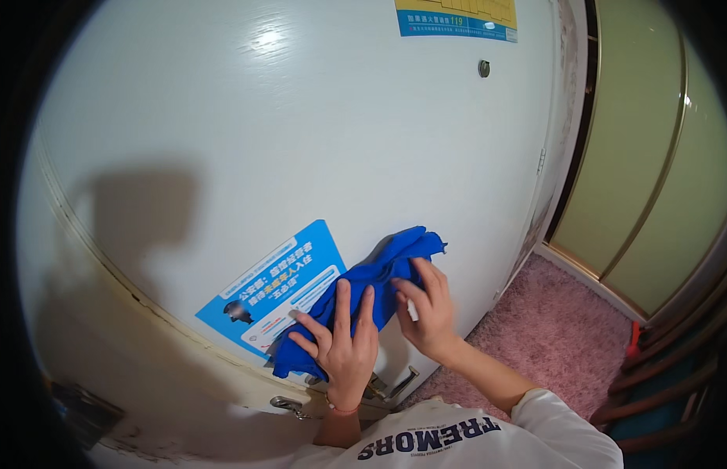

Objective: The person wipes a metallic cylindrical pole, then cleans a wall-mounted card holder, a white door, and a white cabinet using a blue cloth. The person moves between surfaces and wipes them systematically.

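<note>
A crumpled blue cloth [363, 293] lies slantwise against the white door [352, 146], over the lower right part of a blue-and-white printed poster [269, 275]. My left hand [349, 346] holds the cloth to the door with its fingers spread, and a thin red band circles the wrist. Bent fingers of my right hand [431, 311] grip the cloth's upper right part. Something small and white, perhaps a tag, shows beside that thumb. Part of the poster is hidden under the cloth and left hand.
Below the hands are a metal door handle [401, 384] and a latch with a chain [287, 404]. A peephole [484, 68] and another poster [457, 23] are higher up. Pink carpet [533, 328], greenish sliding panels [633, 146] and curved brown bars [662, 375] lie to the right.
</note>
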`<state>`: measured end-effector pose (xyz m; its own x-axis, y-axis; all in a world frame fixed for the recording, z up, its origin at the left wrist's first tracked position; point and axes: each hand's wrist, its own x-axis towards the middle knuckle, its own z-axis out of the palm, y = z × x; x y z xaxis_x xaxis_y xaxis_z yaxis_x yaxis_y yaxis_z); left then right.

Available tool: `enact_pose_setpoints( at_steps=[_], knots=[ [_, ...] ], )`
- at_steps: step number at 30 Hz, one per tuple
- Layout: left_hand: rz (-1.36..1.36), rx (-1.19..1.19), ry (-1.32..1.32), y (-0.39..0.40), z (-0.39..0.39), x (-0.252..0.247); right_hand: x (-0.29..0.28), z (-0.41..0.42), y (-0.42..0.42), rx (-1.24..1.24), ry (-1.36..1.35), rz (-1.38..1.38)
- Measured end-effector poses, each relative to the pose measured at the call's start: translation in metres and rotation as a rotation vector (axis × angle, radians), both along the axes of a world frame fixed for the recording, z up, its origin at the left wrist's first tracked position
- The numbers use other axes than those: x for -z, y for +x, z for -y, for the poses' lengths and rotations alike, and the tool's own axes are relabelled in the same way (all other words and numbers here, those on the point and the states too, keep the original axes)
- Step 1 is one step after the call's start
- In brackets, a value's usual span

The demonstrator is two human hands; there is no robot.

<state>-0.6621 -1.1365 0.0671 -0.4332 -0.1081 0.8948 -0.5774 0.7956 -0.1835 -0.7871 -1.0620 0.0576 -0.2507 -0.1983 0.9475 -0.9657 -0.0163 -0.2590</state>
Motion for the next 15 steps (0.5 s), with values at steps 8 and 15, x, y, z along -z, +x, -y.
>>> enact_pose_setpoints(
  at_steps=[8,15],
  knots=[
    [0.046,0.291,0.191,0.013,-0.006,0.026,0.059,0.008,-0.037,0.011,-0.039,-0.105],
    [0.546,0.131,0.294,0.014,-0.028,0.070,0.160,-0.004,-0.035,-0.185,0.126,0.069]
  ],
)
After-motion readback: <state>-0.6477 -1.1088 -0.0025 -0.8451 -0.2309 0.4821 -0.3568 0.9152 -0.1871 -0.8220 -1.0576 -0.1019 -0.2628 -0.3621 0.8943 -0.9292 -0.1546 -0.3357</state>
